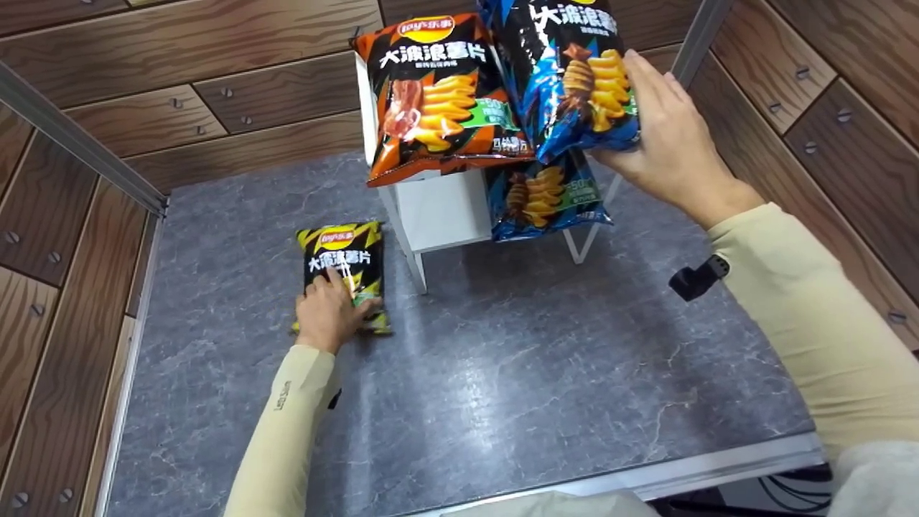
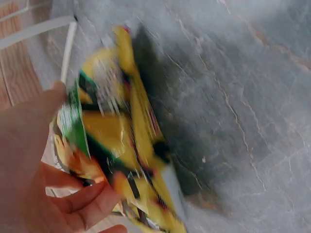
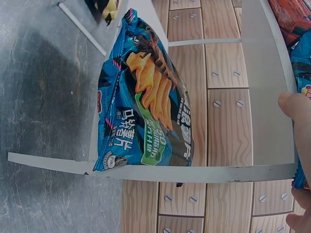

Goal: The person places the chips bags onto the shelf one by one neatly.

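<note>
On the grey marbled table lies a yellow-and-black bag of potato chips (image 1: 343, 251), left of a white rack (image 1: 445, 215). My left hand (image 1: 327, 312) is over its lower half, thumb on one side and fingers curled at the other; the left wrist view shows the bag (image 2: 109, 128) blurred. At the rack's top, my right hand (image 1: 675, 136) grips the right side of a blue bag of potato chips (image 1: 581, 79). An orange bag of potato chips (image 1: 438, 93) stands directly left of it. Another blue bag (image 3: 146, 97) sits on the lower shelf, partly hidden in the head view.
Wood-patterned panels (image 1: 287, 43) enclose the table (image 1: 467, 388) at the back and sides. The rack's white legs (image 1: 578, 248) stand on the tabletop. Dark cables (image 1: 793, 495) show beyond the front edge at lower right.
</note>
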`<state>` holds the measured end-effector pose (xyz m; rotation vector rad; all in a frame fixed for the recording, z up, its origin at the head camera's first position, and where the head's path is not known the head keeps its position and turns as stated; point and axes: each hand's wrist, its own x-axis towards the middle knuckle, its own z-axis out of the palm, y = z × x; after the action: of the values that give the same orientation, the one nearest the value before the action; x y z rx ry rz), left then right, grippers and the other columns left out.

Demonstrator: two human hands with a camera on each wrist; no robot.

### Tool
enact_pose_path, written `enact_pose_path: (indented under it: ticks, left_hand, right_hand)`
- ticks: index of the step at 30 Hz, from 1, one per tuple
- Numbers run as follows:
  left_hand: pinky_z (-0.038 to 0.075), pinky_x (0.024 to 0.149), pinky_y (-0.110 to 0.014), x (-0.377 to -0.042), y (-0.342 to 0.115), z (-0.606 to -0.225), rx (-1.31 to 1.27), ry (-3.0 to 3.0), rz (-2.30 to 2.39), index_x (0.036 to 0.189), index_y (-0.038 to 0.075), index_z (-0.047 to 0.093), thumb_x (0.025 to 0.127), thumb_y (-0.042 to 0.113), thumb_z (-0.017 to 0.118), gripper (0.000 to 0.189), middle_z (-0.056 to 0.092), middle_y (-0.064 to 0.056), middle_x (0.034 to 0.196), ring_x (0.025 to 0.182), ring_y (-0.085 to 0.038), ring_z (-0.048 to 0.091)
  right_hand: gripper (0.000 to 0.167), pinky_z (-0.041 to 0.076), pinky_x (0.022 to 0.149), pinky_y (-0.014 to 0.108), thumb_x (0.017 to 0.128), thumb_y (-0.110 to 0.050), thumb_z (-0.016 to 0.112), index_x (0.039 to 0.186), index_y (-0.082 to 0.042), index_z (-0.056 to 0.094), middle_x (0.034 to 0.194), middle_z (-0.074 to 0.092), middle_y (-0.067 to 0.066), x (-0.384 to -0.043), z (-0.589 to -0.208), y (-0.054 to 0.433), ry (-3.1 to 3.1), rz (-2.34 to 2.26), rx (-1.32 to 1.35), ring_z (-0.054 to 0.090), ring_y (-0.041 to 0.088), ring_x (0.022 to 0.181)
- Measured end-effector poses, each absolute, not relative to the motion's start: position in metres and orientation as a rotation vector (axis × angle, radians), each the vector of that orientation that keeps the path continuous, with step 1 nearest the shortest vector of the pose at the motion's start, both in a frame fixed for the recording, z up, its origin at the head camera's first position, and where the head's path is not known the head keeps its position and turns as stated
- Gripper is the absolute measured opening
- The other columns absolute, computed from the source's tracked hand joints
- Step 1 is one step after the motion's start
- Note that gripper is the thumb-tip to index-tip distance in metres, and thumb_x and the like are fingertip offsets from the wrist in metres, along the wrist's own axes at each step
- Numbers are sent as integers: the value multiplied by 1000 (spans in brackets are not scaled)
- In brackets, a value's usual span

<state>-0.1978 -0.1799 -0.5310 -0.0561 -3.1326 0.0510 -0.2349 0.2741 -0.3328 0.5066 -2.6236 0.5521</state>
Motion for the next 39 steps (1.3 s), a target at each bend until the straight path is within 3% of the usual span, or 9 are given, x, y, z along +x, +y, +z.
enact_pose_path:
  ticks: [5, 8, 14, 21, 25, 31, 35, 39]
  left_hand:
    - [52, 89, -57, -192, -177, -531, -138, -3100, 0, 141, -12, 43, 78, 73, 65, 108, 57, -34, 122, 109, -46, 59]
    - [48, 99, -56, -191, -177, -538, -255, -2979, -110, 144, -6, 42, 75, 67, 72, 105, 52, -30, 132, 119, -45, 53]
    - [25, 119, -60, -191, -181, -562, -473, -2936, -212, 155, 1, 27, 65, 69, 78, 124, 26, -23, 161, 150, -40, 24]
    - [11, 123, -61, -193, -187, -580, -406, -2996, -56, 158, 8, 21, 54, 69, 84, 136, 14, -23, 165, 153, -41, 12]
    - [13, 120, -66, -194, -187, -583, -385, -2972, -67, 157, 10, 26, 59, 60, 87, 126, 18, -24, 163, 151, -44, 16]
    - [21, 117, -69, -195, -187, -584, -411, -2898, -65, 155, 8, 30, 67, 25, 91, 108, 28, -25, 160, 148, -45, 27]
    - [28, 114, -67, -192, -188, -586, -425, -2831, -40, 155, 8, 33, 78, 6, 79, 90, 34, -23, 158, 145, -43, 33]
    - [31, 113, -66, -191, -191, -586, -423, -2785, -50, 155, 8, 33, 85, -4, 67, 78, 36, -22, 157, 145, -42, 35]
  right_hand:
    - [94, 16, 126, 49, 85, -32, 77, 156, -2, 24, 162, 27, 19, -234, -333, 274, -2615, 552, 507, 29, 34, 149]
    - [93, 16, 126, 49, 85, -32, 77, 156, -2, 24, 162, 27, 19, -235, -333, 274, -2615, 549, 508, 29, 35, 149]
    - [93, 14, 126, 47, 86, -33, 76, 156, -1, 24, 162, 27, 18, -235, -333, 274, -2622, 543, 501, 28, 34, 150]
    - [93, 14, 126, 47, 86, -33, 76, 156, -1, 25, 162, 27, 18, -235, -333, 273, -2621, 551, 500, 28, 34, 150]
    - [92, 14, 126, 47, 86, -34, 76, 156, -2, 25, 162, 27, 18, -235, -333, 273, -2621, 552, 499, 28, 33, 150]
    - [93, 14, 126, 47, 85, -33, 76, 156, -2, 25, 162, 27, 17, -235, -333, 273, -2621, 564, 492, 28, 33, 150]
    - [92, 15, 126, 47, 85, -32, 77, 155, -1, 26, 162, 28, 17, -235, -333, 273, -2617, 562, 490, 29, 33, 150]
    - [92, 16, 126, 47, 85, -33, 77, 155, -1, 26, 162, 28, 18, -235, -333, 273, -2617, 562, 489, 29, 33, 149]
